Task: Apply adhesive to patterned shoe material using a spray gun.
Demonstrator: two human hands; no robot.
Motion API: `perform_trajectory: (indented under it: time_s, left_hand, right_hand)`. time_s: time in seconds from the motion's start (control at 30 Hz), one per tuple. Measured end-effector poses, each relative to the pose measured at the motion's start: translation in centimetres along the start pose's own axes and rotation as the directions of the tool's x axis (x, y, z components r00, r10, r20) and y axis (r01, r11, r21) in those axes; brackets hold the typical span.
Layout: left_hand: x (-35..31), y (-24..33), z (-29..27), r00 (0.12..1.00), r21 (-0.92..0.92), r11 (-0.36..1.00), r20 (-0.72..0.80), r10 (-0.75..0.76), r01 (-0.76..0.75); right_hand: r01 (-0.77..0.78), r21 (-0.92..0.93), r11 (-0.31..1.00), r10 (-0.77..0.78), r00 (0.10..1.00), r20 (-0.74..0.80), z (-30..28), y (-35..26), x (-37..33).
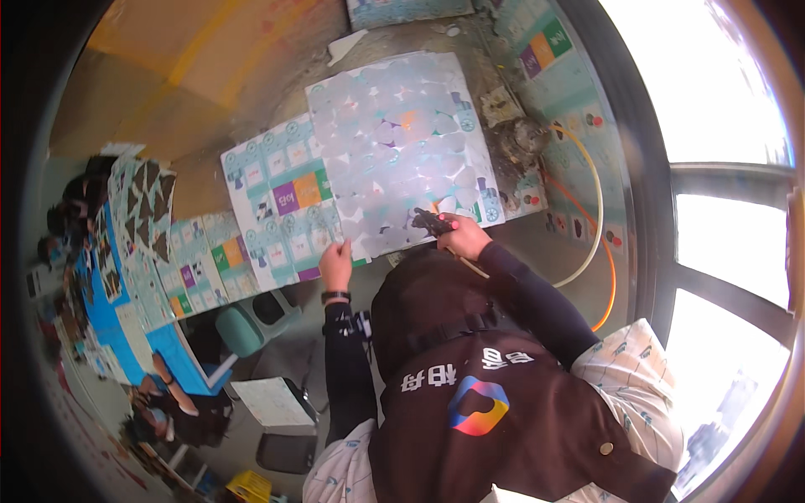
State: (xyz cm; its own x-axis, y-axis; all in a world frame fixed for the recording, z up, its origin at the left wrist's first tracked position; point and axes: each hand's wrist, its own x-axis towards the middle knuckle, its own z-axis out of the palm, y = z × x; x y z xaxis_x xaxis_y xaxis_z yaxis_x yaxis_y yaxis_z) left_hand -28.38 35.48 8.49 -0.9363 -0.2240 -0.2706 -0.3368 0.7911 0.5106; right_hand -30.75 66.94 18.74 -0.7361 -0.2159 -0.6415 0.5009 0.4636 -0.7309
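In my right hand (467, 236) is a dark gun-shaped tool (433, 221) with a pale hose, the fingers wrapped round its grip. Its front end points over the near edge of a large sheet (470, 142) covered with rounded, pale translucent pieces (369, 159). At that sheet's near left corner, my left hand (337, 267) has its fingers pinched together; whatever may be between them is hidden. Under and to the left of the sheet lies a printed teal-and-white sheet (256, 201) with purple, orange and green blocks.
More printed sheets (197, 268) extend to the left, beside a blue-topped table (126, 335). Another person (168, 411) is at the lower left. A green chair (241, 329) stands below the bench. Pale and orange hoses (599, 201) loop at right, near a bright window (713, 235).
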Motion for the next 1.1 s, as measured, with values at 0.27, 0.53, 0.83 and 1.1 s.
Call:
perform_trajectory:
  time_s: [0.27, 0.53, 0.83, 1.1]
  left_hand:
    - [-19.8, -23.5, 6.4, 0.944, 0.079, 0.97, 0.222, -0.244, 0.232]
    - [-26.9, -29.1, 10.0, 0.697, -0.141, 0.834, 0.633, -0.338, 0.533]
    - [-18.8, -26.5, 2.7, 0.764, -0.525, 0.558, 0.39, -0.513, 0.643]
    - [-17.8, -27.4, 2.6, 0.771, -0.534, 0.56, 0.372, -0.517, 0.633]
  right_hand:
    - [-0.002, -0.155, 0.988, -0.025, 0.985, -0.172, 3.7, -1.0, 3.2]
    - [0.141, -0.592, 0.793, -0.205, 0.978, -0.043, 4.5, -0.3, 2.8]
    - [0.28, -0.592, 0.756, -0.325, 0.945, 0.033, 5.9, 0.5, 3.7]
    - [-0.012, -0.43, 0.903, -0.01, 0.999, -0.05, 6.5, -2.0, 0.6]
